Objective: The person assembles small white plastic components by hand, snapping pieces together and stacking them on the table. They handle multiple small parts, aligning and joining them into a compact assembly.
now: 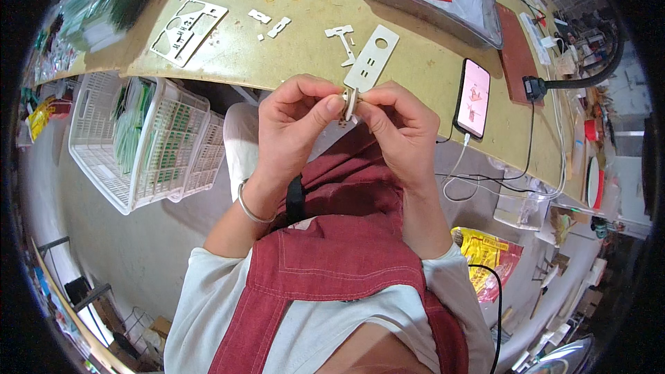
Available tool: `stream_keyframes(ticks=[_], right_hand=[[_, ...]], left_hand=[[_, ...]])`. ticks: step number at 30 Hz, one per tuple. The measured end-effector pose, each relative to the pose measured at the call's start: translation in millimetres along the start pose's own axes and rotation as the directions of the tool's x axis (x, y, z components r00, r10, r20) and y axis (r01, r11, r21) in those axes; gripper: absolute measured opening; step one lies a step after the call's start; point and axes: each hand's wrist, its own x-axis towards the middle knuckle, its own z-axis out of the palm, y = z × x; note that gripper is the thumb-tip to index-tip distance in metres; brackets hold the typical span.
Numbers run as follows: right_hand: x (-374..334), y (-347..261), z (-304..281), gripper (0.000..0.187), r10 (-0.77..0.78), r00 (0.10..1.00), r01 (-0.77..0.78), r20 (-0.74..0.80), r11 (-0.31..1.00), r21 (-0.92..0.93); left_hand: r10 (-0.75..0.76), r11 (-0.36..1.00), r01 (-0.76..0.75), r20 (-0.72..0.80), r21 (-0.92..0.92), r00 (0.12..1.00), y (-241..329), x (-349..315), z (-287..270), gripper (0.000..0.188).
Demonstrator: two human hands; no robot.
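Just above the table's near edge, my two hands meet over a small assembly of thin pale wooden pieces (pixel 350 105). My left hand (pixel 298 114) pinches it from the left between thumb and fingertips. From the right, my right hand (pixel 398 125) grips the same assembly with thumb and forefinger; the fingertips cover much of it. Right behind the hands lies a flat pale panel (pixel 373 59) with a round hole and short slots. Beside the panel rests a thin T-shaped wooden piece (pixel 343 43).
Small cut pieces (pixel 278 26) and a cut-out sheet (pixel 188 32) lie farther left. A grey tray (pixel 429 17) holds a red packet. A phone (pixel 472 99) with a cable sits at right. White plastic baskets (pixel 142 145) stand left below the table (pixel 249 66); bagged sheets are stacked far left.
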Motion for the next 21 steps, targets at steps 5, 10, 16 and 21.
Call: stream_keyframes(ticks=[5,10,16,21], right_hand=[[-2,-8,6,0.013,0.056,0.998,-0.055,-0.04,0.998,0.032],[-6,-7,12,0.013,0.075,0.995,-0.077,-0.071,0.996,-0.035],[-5,5,11,0.012,-0.167,0.983,0.151,-0.07,0.97,-0.19],[-5,6,12,0.013,-0.298,0.95,0.26,-0.097,0.922,-0.286]], left_hand=[[-0.002,1.0,0.003,-0.033,0.011,0.999,-5,-2,-3,0.015],[0.115,0.989,-0.11,-0.05,0.102,0.992,-10,-4,4,0.015],[0.21,0.947,-0.193,-0.041,0.255,0.977,-15,-10,3,0.015],[0.3,0.872,-0.28,0.014,0.4,0.954,-12,-12,9,0.021]])
